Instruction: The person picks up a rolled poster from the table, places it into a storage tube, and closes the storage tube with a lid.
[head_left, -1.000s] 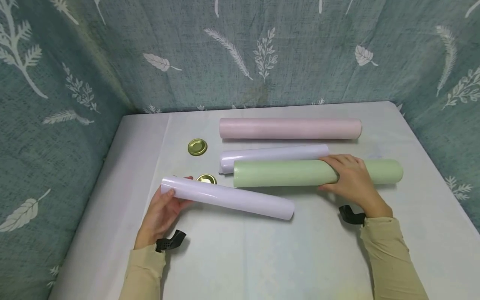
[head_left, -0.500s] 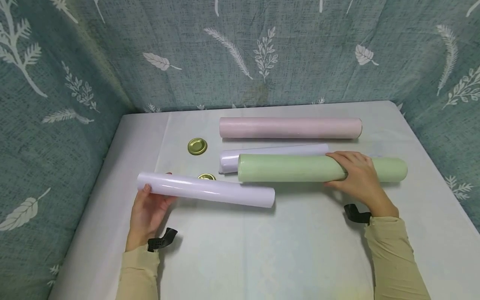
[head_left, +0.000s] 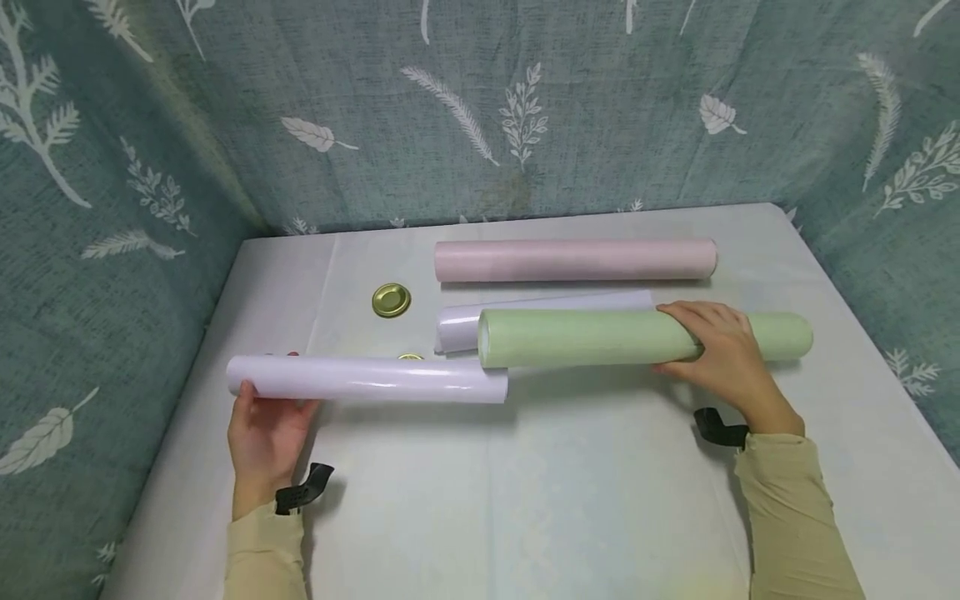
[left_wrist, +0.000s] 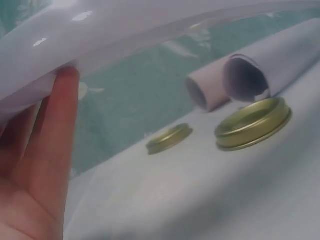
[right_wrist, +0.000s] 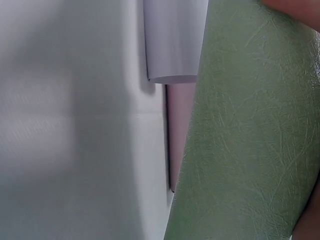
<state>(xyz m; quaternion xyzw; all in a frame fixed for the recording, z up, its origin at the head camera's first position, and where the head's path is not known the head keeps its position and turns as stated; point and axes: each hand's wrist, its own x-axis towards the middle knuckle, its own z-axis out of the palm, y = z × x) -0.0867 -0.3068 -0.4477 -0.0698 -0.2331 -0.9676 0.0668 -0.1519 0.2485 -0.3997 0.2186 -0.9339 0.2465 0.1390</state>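
Observation:
My left hand (head_left: pixel 268 442) holds a glossy white paper roll (head_left: pixel 367 379) near its left end, thumb in front and fingertips just showing behind. The roll is raised, with its shadow on the table below. In the left wrist view a finger (left_wrist: pixel 60 115) presses against the underside of the shiny roll. My right hand (head_left: pixel 723 354) grips a light green roll (head_left: pixel 585 337) from above, right of its middle. The green roll's open left end overlaps the white roll's right end in the head view. Its creased surface fills much of the right wrist view.
A second white roll (head_left: pixel 456 329) lies partly hidden behind the green one. Farther back is a pink roll (head_left: pixel 573 260). One gold jar lid (head_left: pixel 391 300) lies at the left; another gold lid (left_wrist: pixel 254 124) is mostly hidden behind the held white roll in the head view.
My left hand has carried the white roll leftward and levelled it, covering more of the nearer lid. My right hand has shifted the green roll slightly right and raised its left end.

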